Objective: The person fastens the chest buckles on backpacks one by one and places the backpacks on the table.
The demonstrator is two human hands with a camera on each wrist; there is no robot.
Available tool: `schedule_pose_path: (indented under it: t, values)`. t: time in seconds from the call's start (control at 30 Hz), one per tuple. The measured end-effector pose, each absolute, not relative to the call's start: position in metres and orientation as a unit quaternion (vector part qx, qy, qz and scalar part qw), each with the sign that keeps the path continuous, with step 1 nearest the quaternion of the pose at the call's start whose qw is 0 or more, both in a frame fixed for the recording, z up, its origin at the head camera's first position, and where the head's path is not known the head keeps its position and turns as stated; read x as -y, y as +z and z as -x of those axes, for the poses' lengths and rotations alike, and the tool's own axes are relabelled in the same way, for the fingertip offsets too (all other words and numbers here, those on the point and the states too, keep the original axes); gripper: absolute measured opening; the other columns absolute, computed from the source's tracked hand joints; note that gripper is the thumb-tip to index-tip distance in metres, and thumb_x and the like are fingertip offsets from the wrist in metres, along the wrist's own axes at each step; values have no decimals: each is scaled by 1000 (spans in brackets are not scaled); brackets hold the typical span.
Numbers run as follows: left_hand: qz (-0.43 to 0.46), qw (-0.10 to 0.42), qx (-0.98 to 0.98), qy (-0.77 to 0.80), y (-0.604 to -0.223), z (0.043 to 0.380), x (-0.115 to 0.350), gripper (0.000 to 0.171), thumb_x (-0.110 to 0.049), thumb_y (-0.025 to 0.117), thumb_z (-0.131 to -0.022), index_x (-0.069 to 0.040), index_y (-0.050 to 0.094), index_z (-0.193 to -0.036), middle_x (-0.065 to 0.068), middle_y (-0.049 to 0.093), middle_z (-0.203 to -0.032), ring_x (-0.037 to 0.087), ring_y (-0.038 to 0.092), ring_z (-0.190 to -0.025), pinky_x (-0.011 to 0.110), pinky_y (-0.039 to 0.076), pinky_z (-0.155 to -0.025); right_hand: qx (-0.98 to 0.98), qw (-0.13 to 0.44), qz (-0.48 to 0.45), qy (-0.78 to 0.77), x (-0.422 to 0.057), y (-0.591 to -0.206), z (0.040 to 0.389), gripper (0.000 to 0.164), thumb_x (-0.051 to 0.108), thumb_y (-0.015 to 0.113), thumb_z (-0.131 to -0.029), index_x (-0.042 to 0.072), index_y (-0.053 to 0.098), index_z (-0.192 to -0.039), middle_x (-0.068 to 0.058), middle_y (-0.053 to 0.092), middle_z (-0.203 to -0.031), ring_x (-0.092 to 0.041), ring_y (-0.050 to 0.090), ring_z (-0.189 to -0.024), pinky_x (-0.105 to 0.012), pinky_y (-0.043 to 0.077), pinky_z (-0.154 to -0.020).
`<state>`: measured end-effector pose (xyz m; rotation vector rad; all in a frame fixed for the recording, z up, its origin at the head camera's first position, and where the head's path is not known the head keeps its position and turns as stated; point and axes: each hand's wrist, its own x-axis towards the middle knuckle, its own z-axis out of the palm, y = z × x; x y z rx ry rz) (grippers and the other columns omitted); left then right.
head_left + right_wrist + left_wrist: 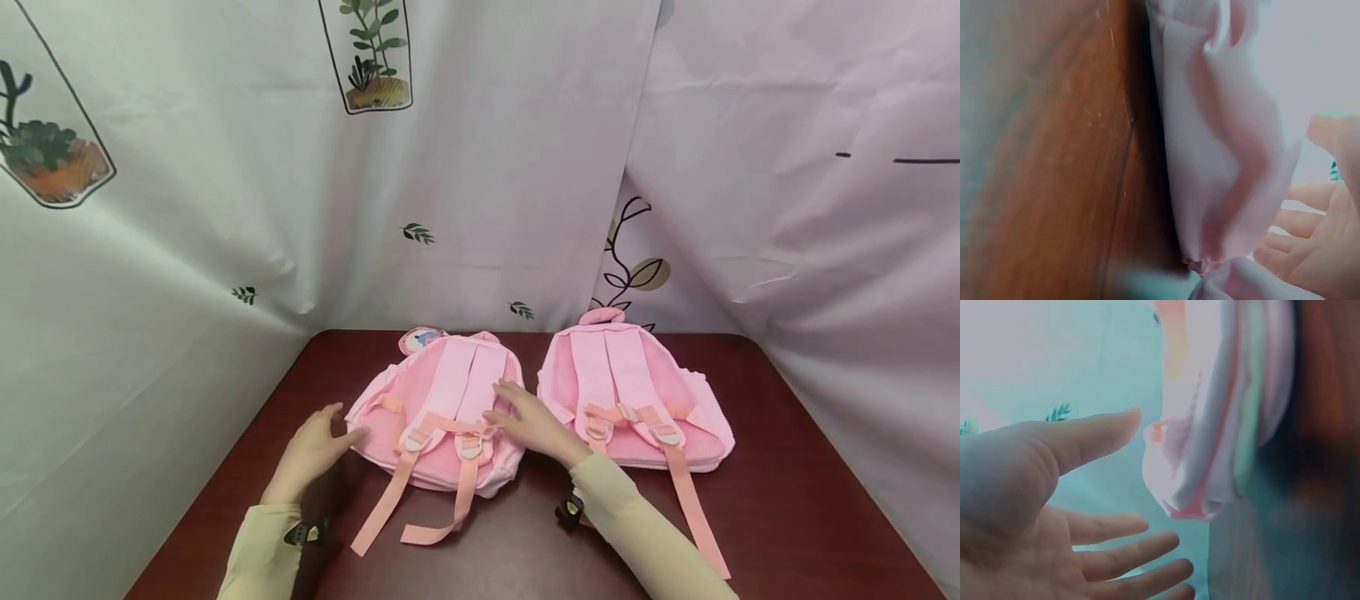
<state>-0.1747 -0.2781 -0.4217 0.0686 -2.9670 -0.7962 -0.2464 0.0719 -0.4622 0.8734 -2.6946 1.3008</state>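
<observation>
Two pink backpacks lie side by side, with their shoulder straps facing up. My left hand (pixel 311 450) is spread beside the lower left edge of the left backpack (pixel 450 375). In the left wrist view a gap shows between the thumb (pixel 1097 434) and the bag's side (pixel 1191 456). Over the right side of the same bag is my right hand (pixel 532 425), fingers extended; whether they touch it I cannot tell. The right wrist view has the bag's pale pink side (pixel 1210 156) partly hiding that hand. Two loose peach strap ends (pixel 382 512) trail toward me.
The right backpack (pixel 611 367) lies beside my right forearm, one strap end (pixel 697 517) hanging forward. A round badge (pixel 420 339) sits at the left bag's top. White printed curtains (pixel 480 167) stand behind the dark red-brown table (pixel 810 500).
</observation>
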Motion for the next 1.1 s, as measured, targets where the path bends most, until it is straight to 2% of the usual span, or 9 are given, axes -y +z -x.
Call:
schedule_pose_path:
  t: [0.13,0.23,0.47,0.6,0.77,1.1]
  values:
    - [22,69,960,-272,-421,184,274,70,-33,74,-91,12,48,-139,35,53,-135,50,50,-125,64,41,-102,861,24,-302,408,-78,-463,232,59,26,67,-98,-6,49,-144,-25,47,-149,-38,42,-140,-51,32,-115]
    - [78,94,950,-287,-427,193,269,63,-30,76,-90,8,54,-136,30,55,-135,47,50,-127,62,39,-105,859,17,-325,394,-80,-464,222,60,24,65,-99,-8,46,-145,-26,44,-151,-38,40,-141,-51,31,-115]
    - [178,100,946,-253,-449,212,261,53,-25,71,-93,4,59,-135,28,50,-145,51,34,-140,68,24,-112,872,-29,-375,313,-76,-468,204,73,41,66,-97,-8,45,-146,-26,34,-157,-42,26,-147,-55,20,-119]
    - [175,71,959,-212,-458,214,262,55,-29,66,-96,3,56,-140,28,44,-150,50,25,-145,71,16,-112,877,-31,-379,294,-74,-470,202,79,45,68,-94,-8,43,-147,-25,34,-157,-41,24,-148,-54,19,-119]
    - [160,50,964,-206,-460,212,262,58,-36,62,-99,0,52,-144,26,40,-153,49,22,-146,69,17,-114,874,-35,-380,302,-77,-469,209,81,42,72,-93,-10,41,-147,-26,34,-157,-42,23,-148,-54,17,-120]
    - [134,41,969,-206,-450,200,256,59,-34,61,-100,3,50,-145,29,37,-154,52,24,-144,67,22,-114,882,-30,-366,295,-79,-461,220,64,34,75,-91,-8,57,-136,-31,41,-150,-50,23,-146,-61,15,-118]
